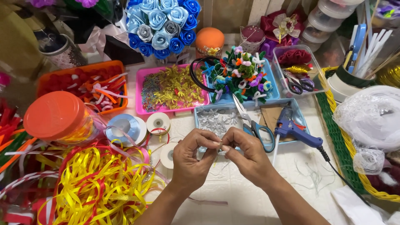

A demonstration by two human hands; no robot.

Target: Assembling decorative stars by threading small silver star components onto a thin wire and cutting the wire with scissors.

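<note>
The left hand and the right hand meet fingertip to fingertip over the table, both curled nearly closed and pinching one tiny pale piece between them; it is too small to make out what it is. It sits just in front of the near edge of the blue tray, which holds silvery bits, one pair of blue-handled scissors and one blue glue gun whose black cord runs out of view to the right. A second pair of scissors lies in a clear box behind. Three ribbon spools lie left of the hands, beside one orange-lidded jar and a tangle of yellow ribbon cut off at the bottom edge. The bouquet of blue fabric roses is cropped at the top
</note>
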